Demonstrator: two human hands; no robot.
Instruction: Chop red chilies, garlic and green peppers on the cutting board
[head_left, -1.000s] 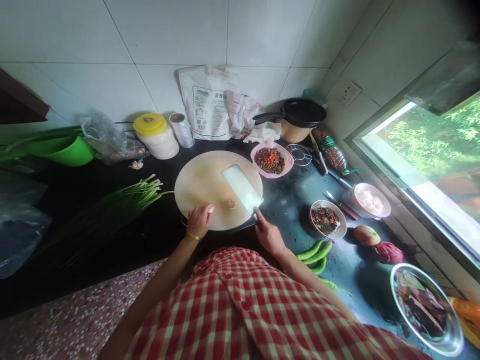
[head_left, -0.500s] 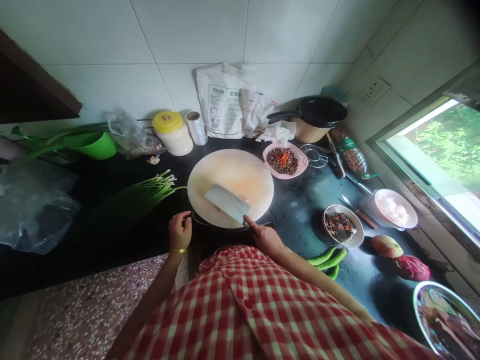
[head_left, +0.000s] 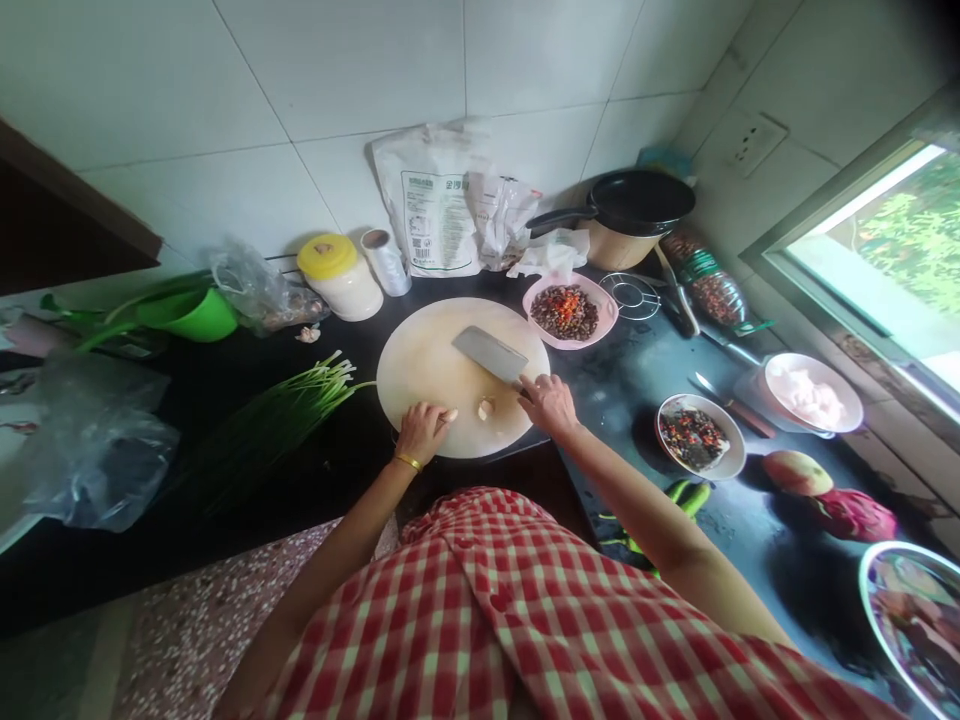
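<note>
A round pale cutting board [head_left: 420,340] lies in front of me. On its right half rests a cleaver [head_left: 489,354], blade flat or nearly so, with my right hand [head_left: 551,405] around the handle end at the board's right edge. My left hand [head_left: 421,432] is over the board's lower left, its fingers closed on a small pale garlic clove [head_left: 449,414]. Between my hands sits some crushed garlic [head_left: 486,408]. Left of the board lies a bunch of green scallions [head_left: 300,410], one stalk touching the rim.
Behind the board stand a yellow-lidded jar [head_left: 341,280], a plastic-wrap roll [head_left: 386,262] and a white bag [head_left: 427,205]. A pink bowl [head_left: 570,310] is at the back right. Further right are a smaller bowl [head_left: 699,437], a small knife [head_left: 735,405], green peppers [head_left: 690,497] and a dragon fruit [head_left: 855,513].
My left hand has moved right onto the board and taken the garlic clove. The cleaver has shifted up and right with my right hand, leaving the crushed garlic in view.
</note>
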